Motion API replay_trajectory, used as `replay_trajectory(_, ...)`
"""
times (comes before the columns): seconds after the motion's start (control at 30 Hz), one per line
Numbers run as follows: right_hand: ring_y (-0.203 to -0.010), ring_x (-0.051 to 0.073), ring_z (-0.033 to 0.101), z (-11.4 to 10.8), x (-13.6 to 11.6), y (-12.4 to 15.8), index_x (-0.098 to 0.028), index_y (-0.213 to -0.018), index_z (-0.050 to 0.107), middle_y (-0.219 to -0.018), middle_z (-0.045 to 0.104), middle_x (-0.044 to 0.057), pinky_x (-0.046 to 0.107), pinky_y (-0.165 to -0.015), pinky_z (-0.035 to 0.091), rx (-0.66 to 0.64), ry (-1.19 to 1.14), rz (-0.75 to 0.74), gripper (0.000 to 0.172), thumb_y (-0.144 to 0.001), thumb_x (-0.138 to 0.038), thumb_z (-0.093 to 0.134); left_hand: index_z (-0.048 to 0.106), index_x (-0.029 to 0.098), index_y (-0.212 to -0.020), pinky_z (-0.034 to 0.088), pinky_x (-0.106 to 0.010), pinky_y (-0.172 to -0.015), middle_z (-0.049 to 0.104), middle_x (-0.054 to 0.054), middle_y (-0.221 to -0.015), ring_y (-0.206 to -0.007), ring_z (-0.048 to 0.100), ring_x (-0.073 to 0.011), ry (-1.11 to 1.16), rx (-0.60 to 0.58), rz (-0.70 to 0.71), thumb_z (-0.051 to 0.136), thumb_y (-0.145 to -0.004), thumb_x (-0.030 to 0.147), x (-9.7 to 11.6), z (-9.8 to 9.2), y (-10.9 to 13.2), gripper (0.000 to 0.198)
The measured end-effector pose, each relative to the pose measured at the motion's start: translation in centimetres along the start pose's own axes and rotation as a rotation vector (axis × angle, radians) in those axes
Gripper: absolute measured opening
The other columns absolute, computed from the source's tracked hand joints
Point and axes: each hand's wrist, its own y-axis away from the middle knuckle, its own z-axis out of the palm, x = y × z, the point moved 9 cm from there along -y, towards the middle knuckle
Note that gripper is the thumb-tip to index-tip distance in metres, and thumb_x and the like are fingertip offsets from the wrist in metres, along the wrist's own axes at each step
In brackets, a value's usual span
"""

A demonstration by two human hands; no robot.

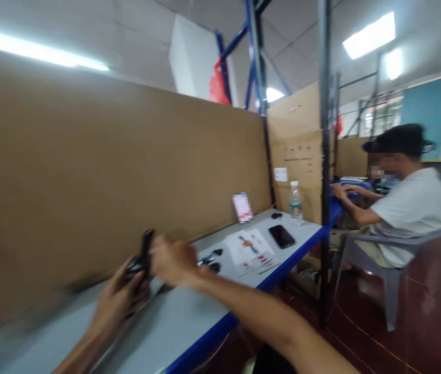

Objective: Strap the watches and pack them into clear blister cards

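My left hand is closed around a dark, glossy black object, whose kind I cannot make out. A narrow black part of it sticks up above the fingers. Right beside that part is my right hand, blurred, with its fingers curled in; whatever is between them is hidden. Both hands are over the grey table, close to the cardboard wall. Small black and shiny parts lie just beyond my right hand.
Printed sheets, thin tools, a phone and a water bottle are on the table's far part. A cardboard panel rises behind. A metal post stands at the corner. Beyond it, a person sits working.
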Motion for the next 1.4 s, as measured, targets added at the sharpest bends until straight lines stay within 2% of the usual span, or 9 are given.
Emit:
replay_trajectory(0.07,-0.093,0.022,0.072,-1.2,2.2,-0.5,-0.024,-0.11,0.059,-0.102,0.076,0.008,0.029,-0.073,0.05,0.192,-0.08,0.027,0.02,-0.102,-0.028,0.041,0.053,0.034,-0.145,0.023,-0.013,-0.041,0.046,0.013,-0.05,-0.037,0.036,-0.0061,0.111,-0.161,0.069,0.079,-0.065,0.044,0.7,2.4,-0.4,0.086)
replay_trajectory(0.2,-0.093,0.019,0.068,-0.4,7.2,-2.4,-0.021,-0.1,0.06,-0.096,0.073,0.007,0.026,-0.079,0.049,0.381,-0.301,0.131,0.018,-0.1,-0.023,0.042,0.028,0.023,-0.163,0.017,-0.014,-0.042,0.042,0.014,-0.055,-0.038,0.03,-0.0039,0.16,-0.239,0.087,0.079,-0.069,0.036,-0.3,2.7,-1.9,0.107)
replay_trajectory(0.3,-0.067,0.013,0.064,2.6,8.7,-3.4,-0.021,-0.096,0.06,-0.087,0.07,0.002,0.021,-0.06,0.047,0.252,-0.568,0.15,0.02,-0.1,-0.032,0.045,0.022,0.026,-0.165,0.015,-0.015,-0.043,0.041,0.013,-0.059,-0.039,0.029,-0.0037,0.194,-0.285,0.106,0.078,-0.073,0.033,-0.5,2.6,-2.1,0.108)
replay_trajectory(0.4,-0.046,0.007,0.056,5.6,7.8,-3.6,-0.019,-0.092,0.061,-0.082,0.068,0.0,0.017,-0.041,0.035,0.032,-0.827,0.137,0.025,-0.099,-0.04,0.049,0.019,0.028,-0.166,0.014,-0.015,-0.043,0.04,0.013,-0.06,-0.04,0.028,-0.0035,0.217,-0.335,0.113,0.077,-0.076,0.033,-0.3,3.1,-1.5,0.107)
replay_trajectory(0.47,-0.042,0.006,0.055,6.6,6.9,-3.6,-0.019,-0.087,0.059,-0.076,0.067,-0.001,0.015,-0.036,0.03,-0.036,-0.924,0.129,0.026,-0.097,-0.042,0.054,0.019,0.028,-0.165,0.014,-0.015,-0.043,0.038,0.013,-0.06,-0.04,0.027,-0.0031,0.224,-0.366,0.103,0.077,-0.077,0.034,-0.2,3.6,-1.1,0.106)
replay_trajectory(0.73,-0.041,0.008,0.057,8.6,6.1,-3.3,-0.02,-0.085,0.054,-0.074,0.062,-0.003,0.015,-0.031,0.031,-0.063,-1.111,0.112,0.031,-0.092,-0.05,0.058,0.022,0.028,-0.165,0.01,-0.014,-0.043,0.029,0.015,-0.056,-0.038,0.023,-0.0032,0.239,-0.356,0.102,0.078,-0.079,0.036,0.1,3.6,-0.8,0.103)
replay_trajectory(1.0,-0.04,0.007,0.051,9.0,6.9,-3.6,-0.022,-0.079,0.048,-0.066,0.057,-0.007,0.015,-0.034,0.029,-0.008,-1.054,0.074,0.022,-0.083,-0.042,0.058,0.011,0.024,-0.166,0.014,-0.014,-0.042,0.034,0.014,-0.058,-0.04,0.027,-0.0042,0.223,-0.414,0.134,0.078,-0.082,0.049,-0.7,4.1,-1.4,0.11)
replay_trajectory(1.2,-0.041,0.008,0.051,8.9,7.3,-3.6,-0.022,-0.076,0.048,-0.066,0.059,-0.006,0.016,-0.036,0.031,0.031,-1.011,0.058,0.021,-0.082,-0.042,0.055,0.026,0.022,-0.161,0.016,-0.013,-0.041,0.037,0.013,-0.059,-0.041,0.028,-0.0048,0.21,-0.436,0.101,0.073,-0.085,0.054,-1.5,4.2,-1.9,0.095)
replay_trajectory(1.4,-0.041,0.009,0.052,9.3,7.7,-3.4,-0.022,-0.075,0.05,-0.066,0.061,-0.004,0.018,-0.034,0.03,0.024,-0.965,0.115,0.018,-0.084,-0.038,0.053,0.016,0.023,-0.165,0.017,-0.014,-0.041,0.037,0.013,-0.058,-0.04,0.028,-0.0058,0.159,-0.394,0.087,0.065,-0.093,0.049,-2.0,4.0,-1.9,0.091)
